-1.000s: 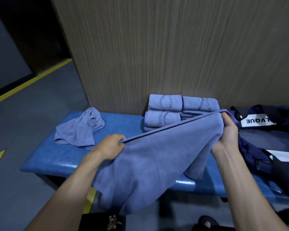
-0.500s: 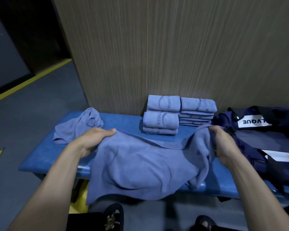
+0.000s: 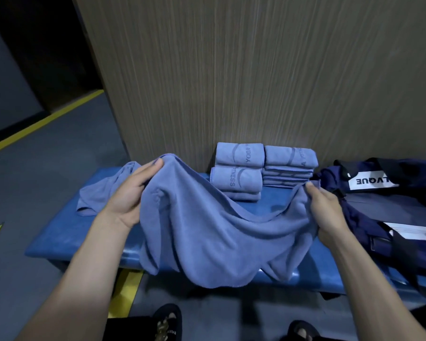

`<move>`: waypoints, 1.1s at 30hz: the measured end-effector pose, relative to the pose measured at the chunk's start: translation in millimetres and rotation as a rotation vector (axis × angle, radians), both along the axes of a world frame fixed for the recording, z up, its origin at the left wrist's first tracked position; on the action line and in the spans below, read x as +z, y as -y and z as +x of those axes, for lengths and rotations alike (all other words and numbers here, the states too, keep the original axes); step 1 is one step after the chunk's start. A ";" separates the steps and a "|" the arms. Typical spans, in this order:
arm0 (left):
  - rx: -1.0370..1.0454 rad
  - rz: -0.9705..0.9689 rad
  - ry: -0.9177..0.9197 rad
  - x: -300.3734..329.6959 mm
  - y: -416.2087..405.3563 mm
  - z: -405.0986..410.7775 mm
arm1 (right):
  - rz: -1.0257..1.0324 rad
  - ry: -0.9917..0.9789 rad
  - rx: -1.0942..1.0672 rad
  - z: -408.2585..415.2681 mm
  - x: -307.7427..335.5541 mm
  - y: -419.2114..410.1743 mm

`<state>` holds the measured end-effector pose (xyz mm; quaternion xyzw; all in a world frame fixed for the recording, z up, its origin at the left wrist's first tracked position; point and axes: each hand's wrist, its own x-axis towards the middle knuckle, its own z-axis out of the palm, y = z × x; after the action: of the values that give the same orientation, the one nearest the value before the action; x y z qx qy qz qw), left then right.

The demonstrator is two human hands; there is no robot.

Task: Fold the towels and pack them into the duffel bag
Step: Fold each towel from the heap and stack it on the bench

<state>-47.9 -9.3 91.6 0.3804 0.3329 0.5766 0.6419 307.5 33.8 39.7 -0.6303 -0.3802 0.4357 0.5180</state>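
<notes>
A blue-grey towel [image 3: 214,232] sags over the blue bench [image 3: 67,237] between my hands, its lower edge hanging past the bench front. My left hand [image 3: 130,195] grips its left corner, raised a little. My right hand [image 3: 325,207] pinches its right corner near the bag. Two stacks of folded towels [image 3: 239,173] stand against the wall behind. A crumpled towel [image 3: 101,193] lies at the bench's left, partly hidden by my left hand. The navy duffel bag [image 3: 389,207] lies open at the right end.
A wood-grain wall panel [image 3: 256,70] rises right behind the bench. Grey floor with yellow lines [image 3: 42,124] spreads to the left. My sandalled feet [image 3: 167,321] stand below the bench's front edge.
The towel, stretched taut and raised a second ago, came down onto the bench. Since then my left hand has lifted its corner back up; my right hand stays low beside the bag.
</notes>
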 end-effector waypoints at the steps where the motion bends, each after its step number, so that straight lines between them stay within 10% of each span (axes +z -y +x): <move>1: -0.032 0.039 0.019 4.2 6.4 9.6 | 0.011 -0.007 0.057 -5.8 2.3 0.9; 7: -0.651 0.302 -0.278 17.0 30.2 64.3 | -0.009 -0.483 0.367 -40.5 20.3 10.7; 13: -0.168 0.452 -1.104 -21.2 -8.5 65.9 | 0.284 -0.094 0.452 -58.0 10.4 12.2; 26: -0.384 0.271 -0.335 1.8 10.1 69.9 | 0.292 -0.357 0.793 -61.2 30.9 26.8; 33: -0.225 0.380 -0.479 0.2 7.2 82.4 | 0.359 -0.380 0.906 -78.6 34.9 31.3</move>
<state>34.4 -16.5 91.8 0.6526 0.3168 0.4479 0.5226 228.8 2.5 74.7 -0.2138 -0.5829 0.6505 0.4375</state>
